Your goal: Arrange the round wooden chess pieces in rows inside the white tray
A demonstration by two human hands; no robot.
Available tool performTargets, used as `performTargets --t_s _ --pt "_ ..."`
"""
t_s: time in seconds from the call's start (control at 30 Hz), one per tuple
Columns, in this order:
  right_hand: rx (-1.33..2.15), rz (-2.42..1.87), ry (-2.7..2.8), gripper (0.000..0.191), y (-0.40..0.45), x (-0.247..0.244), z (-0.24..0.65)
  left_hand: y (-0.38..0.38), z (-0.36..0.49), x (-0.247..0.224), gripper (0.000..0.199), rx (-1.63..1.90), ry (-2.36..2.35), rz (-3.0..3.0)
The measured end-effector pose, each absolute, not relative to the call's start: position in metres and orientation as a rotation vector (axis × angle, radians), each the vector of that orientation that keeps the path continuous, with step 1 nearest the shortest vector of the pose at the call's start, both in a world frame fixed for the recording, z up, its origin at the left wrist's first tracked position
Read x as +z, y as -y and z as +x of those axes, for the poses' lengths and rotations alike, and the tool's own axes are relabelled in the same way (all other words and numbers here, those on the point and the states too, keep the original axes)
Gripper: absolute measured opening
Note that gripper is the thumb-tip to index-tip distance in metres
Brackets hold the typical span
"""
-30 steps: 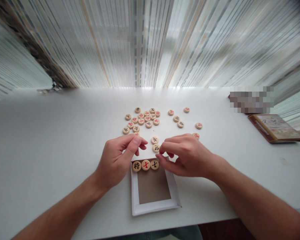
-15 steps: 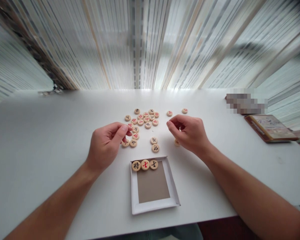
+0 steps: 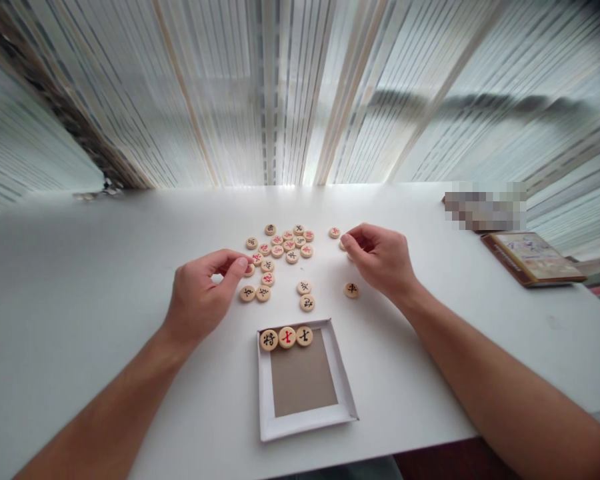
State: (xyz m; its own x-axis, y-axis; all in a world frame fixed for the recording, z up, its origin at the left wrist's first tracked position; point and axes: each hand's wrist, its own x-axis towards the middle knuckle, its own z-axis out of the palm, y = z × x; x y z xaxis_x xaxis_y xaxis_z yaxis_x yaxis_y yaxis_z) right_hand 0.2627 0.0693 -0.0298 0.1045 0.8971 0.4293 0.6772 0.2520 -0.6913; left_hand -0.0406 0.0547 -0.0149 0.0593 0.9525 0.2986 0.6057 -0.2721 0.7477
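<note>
My left hand is at the left side of the loose xiangqi pieces. Its thumb and forefinger close together beside a wooden piece; anything between them is hidden. Across the table, my right hand has curled fingers at a partly covered xiangqi piece. A black-marked piece lies just below that hand. Several red and black pieces cluster between both hands. In front stands a shallow white box with three pieces in a row along its far side, the middle one red.
A brown-edged box or book lies at the right, with a blurred-out object behind it. Striped curtains hang along the far edge of the white table. Two black-marked pieces lie just beyond the white box.
My right hand has shifted slightly away and right, uncovering the black-marked piece below it. My left hand has drawn back a little to the left. The view has shifted slightly.
</note>
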Motion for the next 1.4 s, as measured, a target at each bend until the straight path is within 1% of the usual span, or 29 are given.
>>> performTargets --t_s 0.4,0.77,0.93,1.07,1.27,1.33,1.4 --pt "0.314 -1.501 1.766 0.022 -0.073 -0.034 0.253 -0.048 -0.034 -0.017 0.029 1.053 -1.501 1.984" --pt "0.352 -1.708 1.982 0.025 -0.135 -0.019 0.217 -0.048 -0.035 -0.018 0.028 1.123 -1.447 2.009" --pt "0.401 -1.792 2.002 0.010 -0.152 -0.021 0.202 -0.049 -0.035 -0.020 0.026 1.154 -1.420 2.012" --pt "0.436 -1.811 1.958 0.006 -0.158 -0.023 0.200 -0.049 -0.034 -0.020 0.026 1.178 -1.393 2.023" --pt "0.484 -1.682 1.768 0.010 -0.156 -0.023 0.207 -0.048 -0.032 -0.020 0.026 1.184 -1.359 2.035" --pt "0.547 -1.591 1.681 0.008 -0.145 -0.022 0.212 -0.048 -0.032 -0.019 0.026 1.183 -1.355 2.035" --pt "0.676 -1.485 1.608 0.014 -0.125 -0.021 0.219 -0.047 -0.032 -0.019 0.026 1.182 -1.355 2.029"
